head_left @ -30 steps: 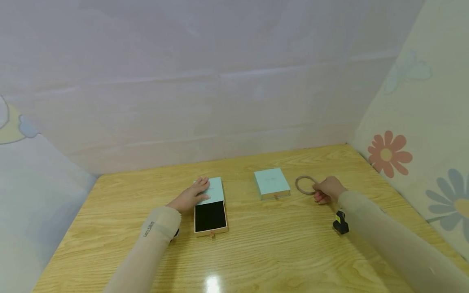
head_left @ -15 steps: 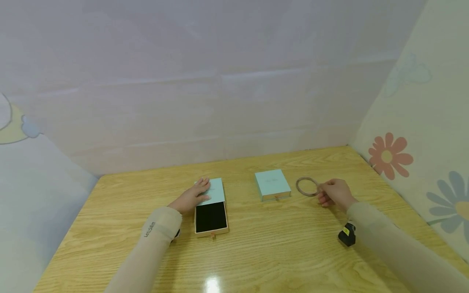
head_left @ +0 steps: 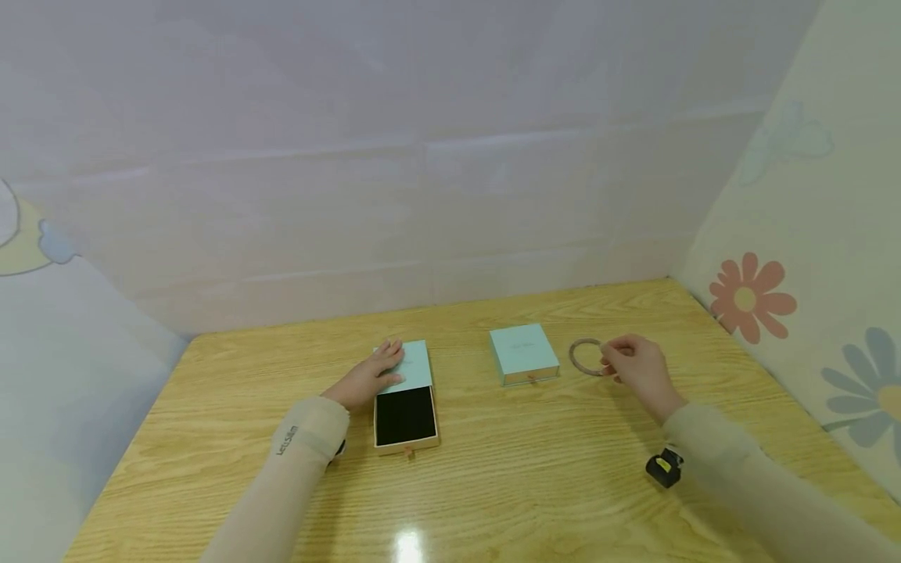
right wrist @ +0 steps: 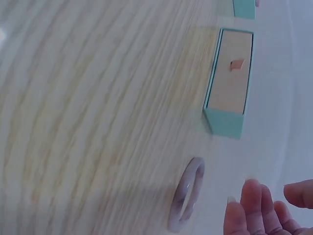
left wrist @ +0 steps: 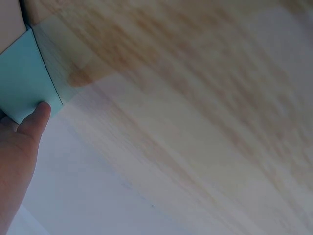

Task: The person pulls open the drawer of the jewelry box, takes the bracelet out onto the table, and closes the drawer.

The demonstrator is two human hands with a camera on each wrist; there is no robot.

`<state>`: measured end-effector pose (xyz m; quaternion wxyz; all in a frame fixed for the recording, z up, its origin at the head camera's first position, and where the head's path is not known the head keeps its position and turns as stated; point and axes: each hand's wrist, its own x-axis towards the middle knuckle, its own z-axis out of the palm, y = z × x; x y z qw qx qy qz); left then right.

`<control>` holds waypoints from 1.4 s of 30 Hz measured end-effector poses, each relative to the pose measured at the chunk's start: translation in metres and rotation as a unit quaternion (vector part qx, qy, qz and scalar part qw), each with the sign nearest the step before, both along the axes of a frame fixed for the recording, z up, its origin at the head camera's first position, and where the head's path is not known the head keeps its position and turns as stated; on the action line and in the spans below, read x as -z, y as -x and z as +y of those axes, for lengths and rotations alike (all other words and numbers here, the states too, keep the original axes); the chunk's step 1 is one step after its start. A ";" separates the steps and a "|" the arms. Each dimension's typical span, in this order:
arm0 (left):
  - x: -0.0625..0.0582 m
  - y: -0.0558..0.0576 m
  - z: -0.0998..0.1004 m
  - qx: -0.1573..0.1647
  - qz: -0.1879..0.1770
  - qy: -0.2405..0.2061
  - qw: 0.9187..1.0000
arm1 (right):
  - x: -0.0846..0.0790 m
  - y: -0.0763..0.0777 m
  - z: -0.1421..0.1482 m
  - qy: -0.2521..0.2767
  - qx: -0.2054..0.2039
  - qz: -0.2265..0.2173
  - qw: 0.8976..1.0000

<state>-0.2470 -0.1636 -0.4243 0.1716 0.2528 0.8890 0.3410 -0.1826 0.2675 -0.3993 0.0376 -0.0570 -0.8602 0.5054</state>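
Note:
My left hand (head_left: pixel 366 381) lies with extended fingers on the pale teal sleeve (head_left: pixel 418 361) of a drawer-style gift box. Its drawer (head_left: pixel 405 417), lined in black, is pulled out towards me. In the left wrist view the thumb touches the teal sleeve (left wrist: pixel 29 73) near a corner. Over on the right, a greyish mottled bangle (head_left: pixel 573 358) lies on the table. Just beside it is my right hand (head_left: pixel 642 371). The right wrist view shows its fingers (right wrist: pixel 252 205) and thumb apart, with a gap between them and the bangle (right wrist: pixel 180 198).
A second teal gift box (head_left: pixel 522 349), closed, sits between the first box and the bangle. Its drawer front has a small ribbon tab (right wrist: pixel 237 64). The wooden table (head_left: pixel 493 485) meets a draped backdrop (head_left: pixel 422 234) behind and a flower-printed one on the right.
My right hand pinched the bangle's edge earlier, then drew right; now its fingers are off it and the hand has lifted slightly. The left hand and both boxes stay put.

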 end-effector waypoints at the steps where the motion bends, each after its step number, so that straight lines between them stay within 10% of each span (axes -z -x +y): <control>1: 0.000 0.000 0.000 -0.001 -0.001 0.002 1.000 | -0.001 -0.001 -0.003 -0.007 -0.004 0.007 1.000; 26: 0.000 0.001 0.000 0.002 -0.007 -0.006 1.000 | 0.000 -0.016 -0.048 -0.127 -0.063 0.186 0.972; 42: 0.002 0.001 -0.001 0.006 0.000 -0.004 1.000 | 0.005 -0.016 -0.059 -0.126 -0.088 0.169 0.974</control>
